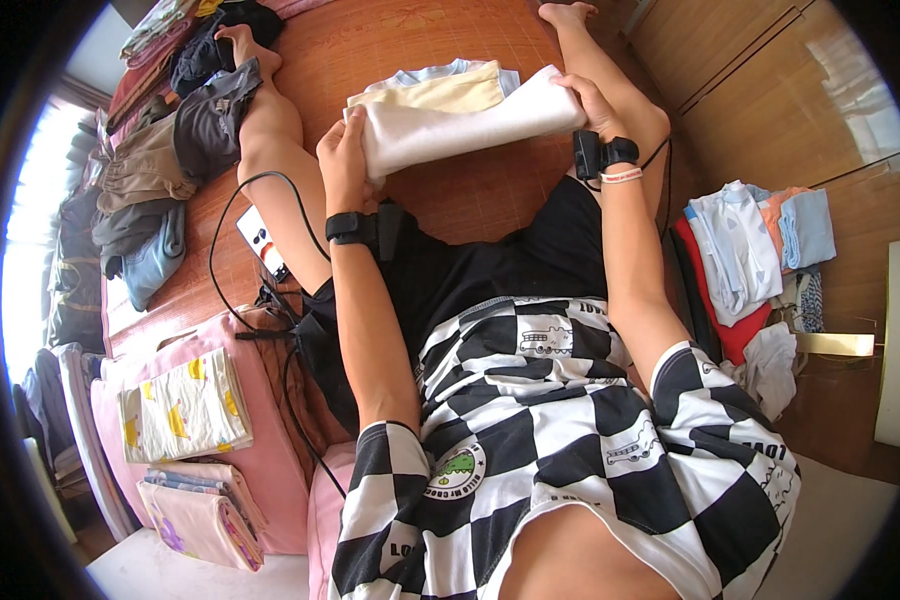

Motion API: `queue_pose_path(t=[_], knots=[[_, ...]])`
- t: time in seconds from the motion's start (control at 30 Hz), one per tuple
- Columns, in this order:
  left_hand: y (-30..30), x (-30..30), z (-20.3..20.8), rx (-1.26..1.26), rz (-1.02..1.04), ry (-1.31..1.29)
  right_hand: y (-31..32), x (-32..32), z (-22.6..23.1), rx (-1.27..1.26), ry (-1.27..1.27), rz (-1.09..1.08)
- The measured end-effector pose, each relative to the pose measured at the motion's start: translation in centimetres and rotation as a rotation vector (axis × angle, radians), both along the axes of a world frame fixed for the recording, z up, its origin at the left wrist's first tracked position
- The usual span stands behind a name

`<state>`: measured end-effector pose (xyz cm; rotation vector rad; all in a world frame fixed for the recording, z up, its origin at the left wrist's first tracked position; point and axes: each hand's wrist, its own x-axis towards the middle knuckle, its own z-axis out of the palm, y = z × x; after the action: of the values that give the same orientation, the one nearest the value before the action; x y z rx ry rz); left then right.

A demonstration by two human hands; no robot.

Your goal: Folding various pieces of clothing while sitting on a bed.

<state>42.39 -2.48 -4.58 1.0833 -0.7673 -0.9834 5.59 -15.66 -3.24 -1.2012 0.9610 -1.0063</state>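
Observation:
Between my hands a white folded cloth point(470, 130) is stretched sideways above the brown mat, sagging a little in the middle. My left hand point(344, 150) is closed on its left end, thumb on top. At the other end my right hand point(592, 104) grips the upper corner, fingers partly behind the fabric. Just beyond the cloth lies a pale yellow folded garment point(440, 90), with a light blue and white garment point(425, 74) showing behind it. The white cloth hides their near edges. What kind of piece the white cloth is, I cannot make out.
My bare legs stretch out on either side. Dark and tan clothes point(150, 165) are heaped at the left. Folded fabrics with a banana print point(188, 408) lie on a pink bundle point(280, 440). More folded clothes point(735, 250) are stacked at right. A black cable point(215, 235) loops beside my left leg.

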Motion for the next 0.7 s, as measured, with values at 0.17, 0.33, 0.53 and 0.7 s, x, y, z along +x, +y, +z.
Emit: queue_pose_path(t=[0.17,0.33,0.53,0.7], knots=[[0.2,-0.2,0.8,0.016,-0.065,0.298,0.3,-0.2,0.7,0.099,-0.115,0.086],[-0.2,-0.2,0.6,0.052,-0.076,0.409,0.6,-0.2,0.9,0.157,-0.251,-0.017],[-0.9,0.4,-1.8,0.006,0.072,-0.042,-0.4,0.6,-0.7,0.12,-0.158,-0.048],[-1.8,1.2,-3.1,0.283,0.059,-0.337,-1.4,0.3,-2.9,-0.118,0.545,-0.165]])
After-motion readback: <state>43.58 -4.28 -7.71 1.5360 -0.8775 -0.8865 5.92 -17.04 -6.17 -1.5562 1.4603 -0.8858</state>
